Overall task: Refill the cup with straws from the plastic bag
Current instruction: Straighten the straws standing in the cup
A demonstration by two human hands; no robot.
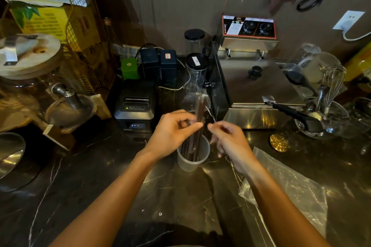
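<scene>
Standing in a frosted plastic cup are thin dark brown straws, long and stiff, still in clear shiny wrap. Their long way runs nearly straight up, tips leaning a little away from the person. The cup is round, cloudy white, and sits on a black marble counter with thin white veins.

The left hand is just left of the cup, its thumb and fingers pinched shut on the straws above the rim. The right hand is just right of the cup, fingers curled in close to the bundle; whether they touch it I cannot tell.

A crinkly clear plastic bag lies flat on the counter to the right of the cup. Behind the cup and to the left sits a boxy black receipt printer with a small yellow warning sticker too small to read. Behind the cup on the right is a shiny steel fryer with two round black knobs on a red-edged panel. A tall clear jar with a black lid stands straight behind the cup.
</scene>
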